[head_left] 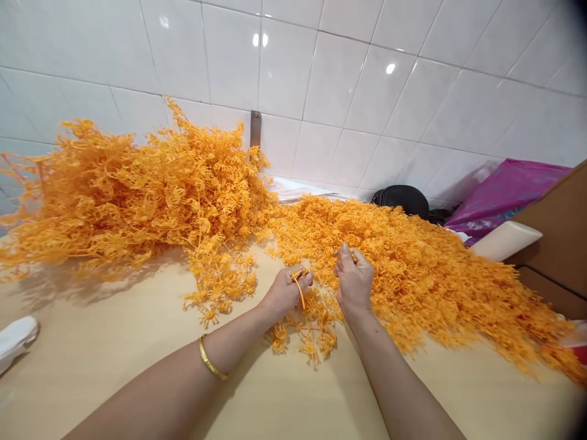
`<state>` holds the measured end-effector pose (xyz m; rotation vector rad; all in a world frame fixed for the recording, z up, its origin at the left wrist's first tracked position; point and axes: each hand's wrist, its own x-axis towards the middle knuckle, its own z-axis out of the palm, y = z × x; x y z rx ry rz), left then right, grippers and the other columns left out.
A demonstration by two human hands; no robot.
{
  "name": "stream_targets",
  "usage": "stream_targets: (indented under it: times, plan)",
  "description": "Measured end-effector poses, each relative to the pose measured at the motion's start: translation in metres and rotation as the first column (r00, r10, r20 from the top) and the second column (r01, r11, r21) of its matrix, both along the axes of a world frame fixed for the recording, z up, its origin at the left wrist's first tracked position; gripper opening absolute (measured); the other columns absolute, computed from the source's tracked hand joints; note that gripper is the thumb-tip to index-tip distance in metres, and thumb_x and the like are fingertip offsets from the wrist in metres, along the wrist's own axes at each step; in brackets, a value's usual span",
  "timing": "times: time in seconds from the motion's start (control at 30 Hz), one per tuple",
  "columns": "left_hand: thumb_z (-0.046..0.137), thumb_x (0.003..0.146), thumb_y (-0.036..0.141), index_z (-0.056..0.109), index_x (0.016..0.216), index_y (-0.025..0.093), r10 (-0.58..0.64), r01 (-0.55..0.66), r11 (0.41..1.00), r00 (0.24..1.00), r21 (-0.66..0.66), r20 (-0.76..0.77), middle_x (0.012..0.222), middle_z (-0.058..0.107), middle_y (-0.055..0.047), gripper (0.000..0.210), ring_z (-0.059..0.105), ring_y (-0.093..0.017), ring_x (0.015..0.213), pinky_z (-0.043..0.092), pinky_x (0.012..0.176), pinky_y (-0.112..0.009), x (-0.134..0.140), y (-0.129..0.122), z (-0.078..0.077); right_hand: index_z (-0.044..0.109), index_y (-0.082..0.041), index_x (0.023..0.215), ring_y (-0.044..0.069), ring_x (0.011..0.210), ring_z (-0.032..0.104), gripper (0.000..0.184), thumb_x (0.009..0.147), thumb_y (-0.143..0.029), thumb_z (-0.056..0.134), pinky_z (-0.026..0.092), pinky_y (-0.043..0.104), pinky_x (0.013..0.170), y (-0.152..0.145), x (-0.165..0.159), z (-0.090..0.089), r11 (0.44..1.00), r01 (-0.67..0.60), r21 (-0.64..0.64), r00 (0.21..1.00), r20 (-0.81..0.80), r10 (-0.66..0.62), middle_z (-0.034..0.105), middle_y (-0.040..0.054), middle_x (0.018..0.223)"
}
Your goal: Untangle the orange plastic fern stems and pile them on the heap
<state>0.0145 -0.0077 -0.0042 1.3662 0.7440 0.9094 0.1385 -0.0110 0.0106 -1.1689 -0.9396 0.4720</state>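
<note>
My left hand (pixel 288 289) is closed around the thin stem of an orange plastic sprig (pixel 316 333). The stem's end sticks out past the fingers, and the frilly branches hang below the hand, close to the tabletop. Just to the right, my right hand (pixel 354 275) is closed with the thumb up. A bit of orange plastic shows at its fingers, and a thin orange strand seems to run between the two hands; most of what it grips is hidden. A loose heap of similar orange sprigs (pixel 413 275) lies behind and right of my hands.
A taller orange bundle (pixel 151 189) stands at the left on the pale table (pixel 151 360). A white object (pixel 17 342) lies at the left edge. Along the tiled wall (pixel 339 79) are a black case (pixel 402 200), a purple bag (pixel 498 195), a cream cylinder (pixel 507 241) and a brown cardboard box (pixel 559 244).
</note>
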Motion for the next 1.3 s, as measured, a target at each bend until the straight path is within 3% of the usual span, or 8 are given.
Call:
stream_targets:
  times: [0.2,0.37,0.5,0.6,0.7,0.8,1.03,1.3]
  plan:
    - [0.049,0.07,0.041,0.04,0.053,0.015,0.026,-0.027,0.988,1.0,0.151,0.007,0.049,0.031,0.005,0.032,0.028,-0.005,0.046,0.023,0.045,-0.02,0.002,0.0,-0.001,0.037,-0.019,0.057,0.005,0.039,0.023,0.031,0.074,-0.042,0.049,0.024,0.019,0.038,-0.001,-0.002,0.012,0.998,0.058,0.017,0.986,-0.158,-0.054,0.028,-0.0087,0.046]
    - [0.051,0.069,0.039,0.04,0.055,0.016,0.082,-0.083,0.996,0.996,0.041,0.025,0.045,0.029,0.007,0.03,0.025,-0.004,0.041,0.021,0.042,-0.019,-0.007,-0.001,-0.005,0.034,-0.021,0.061,0.007,0.037,0.026,0.028,0.079,-0.043,0.036,0.028,0.021,0.038,-0.004,0.042,0.029,0.927,0.365,0.088,0.907,-0.256,-0.333,0.027,-0.0089,0.046]
    - [0.051,0.071,0.043,0.043,0.062,0.016,0.086,-0.07,0.991,0.986,-0.112,0.144,0.04,0.025,0.009,0.029,0.023,-0.004,0.034,0.026,0.04,-0.019,-0.011,0.001,-0.003,0.032,-0.021,0.054,0.008,0.041,0.028,0.033,0.077,-0.043,0.041,0.027,0.024,0.043,-0.006,0.052,0.022,0.922,0.382,0.059,0.89,0.245,-0.384,0.027,-0.0064,0.046]
    - [0.049,0.072,0.044,0.047,0.069,0.016,0.058,0.012,0.971,0.957,-0.238,0.283,0.044,0.033,0.008,0.028,0.03,-0.004,0.035,0.035,0.045,-0.021,-0.016,0.006,0.001,0.042,-0.019,0.057,0.013,0.053,0.039,0.023,0.075,-0.032,0.046,0.032,0.027,0.052,-0.004,0.044,0.012,0.891,0.441,0.107,0.646,0.652,-0.398,0.039,-0.0007,0.054]
    - [0.045,0.074,0.045,0.051,0.08,0.016,0.015,0.154,0.919,0.906,-0.363,0.424,0.055,0.047,0.004,0.03,0.04,-0.006,0.04,0.042,0.053,-0.026,-0.022,0.013,0.002,0.053,-0.015,0.085,0.023,0.082,0.045,0.017,0.071,-0.018,0.045,0.035,0.033,0.065,-0.001,0.039,0.006,0.861,0.476,0.178,0.421,0.814,-0.401,0.049,0.0125,0.09]
    - [0.041,0.075,0.047,0.053,0.086,0.016,0.011,0.243,0.861,0.869,-0.447,0.494,0.06,0.053,0.0,0.034,0.048,-0.009,0.045,0.043,0.054,-0.027,-0.027,0.018,0.004,0.05,-0.014,0.1,0.027,0.092,0.042,0.03,0.071,-0.017,0.044,0.034,0.036,0.07,-0.001,0.036,0.006,0.861,0.467,0.199,0.36,0.847,-0.391,0.047,0.015,0.101]
    - [0.039,0.076,0.048,0.054,0.094,0.016,0.046,0.256,0.837,0.847,-0.483,0.529,0.075,0.06,-0.006,0.04,0.058,-0.016,0.061,0.044,0.055,-0.027,-0.028,0.017,0.01,0.048,-0.018,0.057,0.011,0.05,0.041,0.03,0.081,-0.031,0.038,0.031,0.024,0.05,-0.02,0.007,0.02,0.991,-0.077,-0.108,0.643,0.754,0.132,0.045,0.0,0.052]
    - [0.033,0.074,0.057,0.053,0.094,0.015,0.096,0.17,0.873,0.859,-0.457,0.503,0.079,0.059,-0.007,0.051,0.056,-0.015,0.064,0.045,0.059,-0.028,-0.023,0.021,0.007,0.058,-0.018,0.082,0.013,0.065,0.051,0.018,0.072,-0.031,0.053,0.036,0.023,0.059,-0.026,-0.023,0.013,0.741,-0.494,-0.455,0.532,0.515,0.672,0.059,0.0008,0.073]
